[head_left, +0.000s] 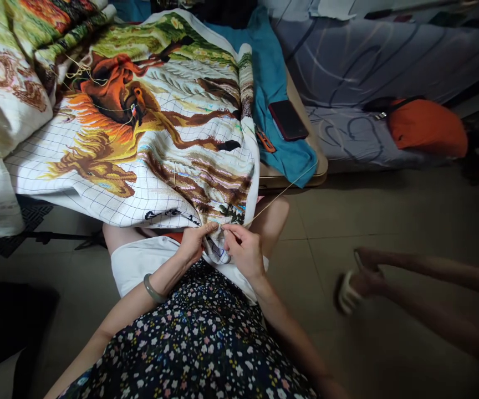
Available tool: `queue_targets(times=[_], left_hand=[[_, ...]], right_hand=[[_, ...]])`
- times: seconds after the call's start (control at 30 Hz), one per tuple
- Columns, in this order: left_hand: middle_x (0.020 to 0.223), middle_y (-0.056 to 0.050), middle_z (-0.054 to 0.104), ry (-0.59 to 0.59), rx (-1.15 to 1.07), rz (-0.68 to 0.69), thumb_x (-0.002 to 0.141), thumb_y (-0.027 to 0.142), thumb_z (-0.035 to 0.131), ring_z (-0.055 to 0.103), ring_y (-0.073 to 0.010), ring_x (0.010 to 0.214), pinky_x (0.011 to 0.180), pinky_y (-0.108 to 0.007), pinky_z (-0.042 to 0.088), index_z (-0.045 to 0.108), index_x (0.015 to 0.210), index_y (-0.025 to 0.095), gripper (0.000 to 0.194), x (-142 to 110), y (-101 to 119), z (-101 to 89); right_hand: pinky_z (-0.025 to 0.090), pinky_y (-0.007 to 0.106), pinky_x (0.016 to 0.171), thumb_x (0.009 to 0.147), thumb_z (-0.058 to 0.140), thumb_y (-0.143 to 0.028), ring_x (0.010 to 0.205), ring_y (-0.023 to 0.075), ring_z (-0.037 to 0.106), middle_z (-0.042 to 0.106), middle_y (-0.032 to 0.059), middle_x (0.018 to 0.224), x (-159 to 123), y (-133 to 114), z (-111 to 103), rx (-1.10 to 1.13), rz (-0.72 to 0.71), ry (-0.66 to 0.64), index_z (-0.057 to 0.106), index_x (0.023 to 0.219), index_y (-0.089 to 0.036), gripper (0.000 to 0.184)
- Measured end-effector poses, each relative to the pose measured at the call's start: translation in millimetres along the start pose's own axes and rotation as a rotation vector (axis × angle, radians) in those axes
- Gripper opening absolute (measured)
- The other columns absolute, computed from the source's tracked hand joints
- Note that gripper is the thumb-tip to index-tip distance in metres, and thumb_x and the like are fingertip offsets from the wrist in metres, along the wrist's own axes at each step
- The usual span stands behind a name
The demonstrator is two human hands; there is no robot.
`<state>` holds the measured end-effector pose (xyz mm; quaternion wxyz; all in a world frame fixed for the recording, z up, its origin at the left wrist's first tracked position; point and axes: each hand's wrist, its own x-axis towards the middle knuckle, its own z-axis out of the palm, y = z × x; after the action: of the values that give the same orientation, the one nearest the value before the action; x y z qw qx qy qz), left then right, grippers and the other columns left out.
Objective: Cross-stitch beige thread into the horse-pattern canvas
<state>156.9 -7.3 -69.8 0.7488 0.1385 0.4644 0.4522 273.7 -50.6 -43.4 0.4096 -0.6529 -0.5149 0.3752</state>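
Observation:
A large cross-stitch canvas with orange horses on a white grid lies over my lap and a stand. My left hand, with a green bangle on the wrist, pinches the canvas's lower edge. Just to its right, my right hand is closed in a pinch at the same edge, where a taut pale thread runs up and to the right. The needle is too small to make out.
A teal cloth on a low table carries a dark phone and small orange scissors. A bed with grey sheets and an orange bag stands at the back right. Another person's legs and sandalled foot rest on the tiled floor at right.

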Motion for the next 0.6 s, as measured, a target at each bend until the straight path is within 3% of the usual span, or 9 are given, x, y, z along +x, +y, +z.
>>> queue_targets(times=[0.47,0.6], left_hand=[[0.058,-0.004,0.063,0.007,0.010,-0.008,0.046,0.027,0.080,0.056,-0.0138,0.052,0.057,-0.028,0.043,0.065,0.058,0.009,0.027,-2,0,3.1],[0.060,-0.004,0.065,0.013,-0.003,-0.014,0.047,0.027,0.080,0.057,-0.0137,0.053,0.059,-0.027,0.045,0.065,0.061,0.010,0.027,-2,3,7.2]], right_hand=[[0.038,0.019,0.041,0.081,0.050,-0.031,0.039,0.0091,0.047,0.055,-0.0029,0.050,2,-6,8,0.067,0.080,0.009,0.060,0.085,-0.016,0.019],[0.045,0.020,0.049,0.078,0.055,-0.030,0.053,0.0108,0.055,0.061,0.0010,0.065,1,0,12,0.148,0.087,0.053,0.061,0.084,-0.015,0.017]])
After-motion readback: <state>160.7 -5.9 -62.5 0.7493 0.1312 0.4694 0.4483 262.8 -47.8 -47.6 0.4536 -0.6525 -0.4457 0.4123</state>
